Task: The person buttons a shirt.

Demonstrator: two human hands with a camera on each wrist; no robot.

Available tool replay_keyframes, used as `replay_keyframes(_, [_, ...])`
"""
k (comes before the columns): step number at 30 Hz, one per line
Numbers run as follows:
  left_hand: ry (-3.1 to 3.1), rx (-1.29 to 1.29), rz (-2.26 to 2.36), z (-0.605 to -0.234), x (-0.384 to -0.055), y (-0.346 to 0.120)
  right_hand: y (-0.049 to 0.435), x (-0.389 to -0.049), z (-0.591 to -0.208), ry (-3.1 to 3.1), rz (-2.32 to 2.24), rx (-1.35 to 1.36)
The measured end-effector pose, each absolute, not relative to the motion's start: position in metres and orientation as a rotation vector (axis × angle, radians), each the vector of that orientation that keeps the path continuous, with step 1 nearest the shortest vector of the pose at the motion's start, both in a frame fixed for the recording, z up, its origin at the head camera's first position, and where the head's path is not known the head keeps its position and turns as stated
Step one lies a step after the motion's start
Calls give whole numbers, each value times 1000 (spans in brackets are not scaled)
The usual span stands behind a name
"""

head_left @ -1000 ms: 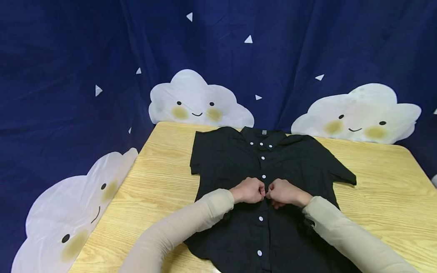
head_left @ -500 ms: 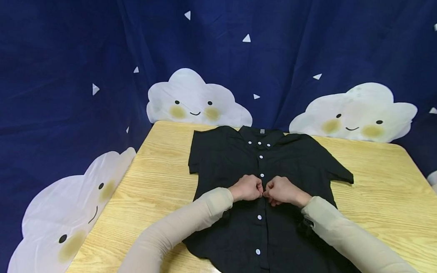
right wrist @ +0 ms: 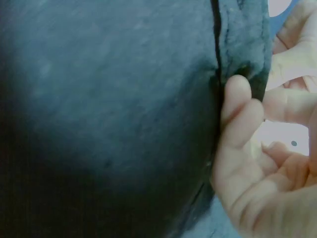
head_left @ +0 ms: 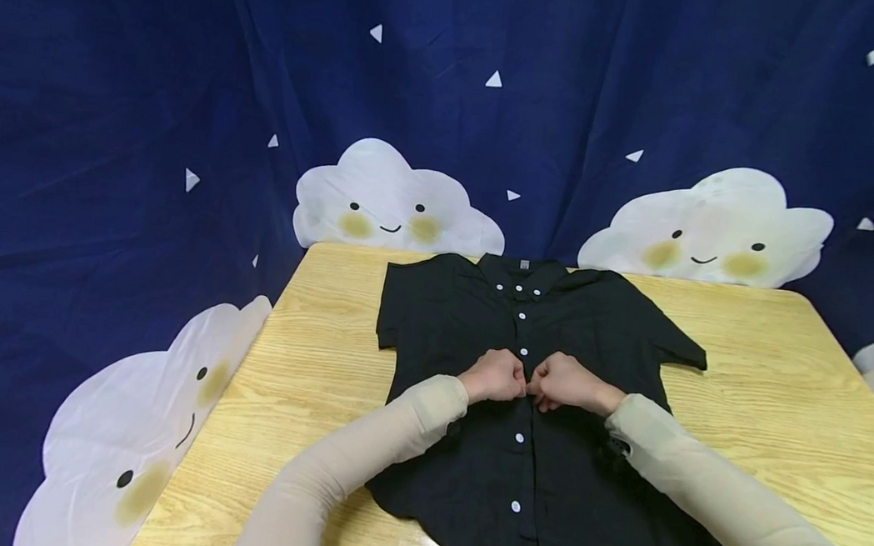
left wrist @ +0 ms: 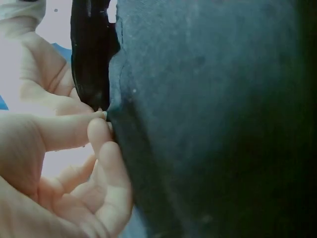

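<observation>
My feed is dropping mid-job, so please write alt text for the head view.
A person's left hand and right hand, close together, pinch the front of a black short-sleeved shirt between two of its white buttons. The shirt lies spread on a wooden table, collar toward a dark blue curtain printed with white smiling clouds.

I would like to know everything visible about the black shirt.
The black shirt lies spread front up on the wood-grain table, collar at the far edge, hem at the near side, partly out of view. It looks like matte cloth, with short sleeves, a pale neck label and white buttons on the collar and down the front. The left hand and right hand pinch its front placket near the middle.
</observation>
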State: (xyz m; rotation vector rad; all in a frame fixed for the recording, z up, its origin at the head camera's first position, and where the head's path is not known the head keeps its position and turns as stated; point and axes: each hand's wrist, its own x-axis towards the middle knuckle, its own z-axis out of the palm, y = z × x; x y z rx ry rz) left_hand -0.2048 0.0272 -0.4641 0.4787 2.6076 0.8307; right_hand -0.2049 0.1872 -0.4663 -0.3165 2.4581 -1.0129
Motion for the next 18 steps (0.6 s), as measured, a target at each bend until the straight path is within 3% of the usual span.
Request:
replay_keyframes(10, [2343, 226, 1253, -476, -206, 25, 194, -209, -474, 2265, -1160, -330])
replay_keyframes(18, [2335, 149, 1324, -475, -203, 25, 198, -210, -475, 2201, -1228, -371])
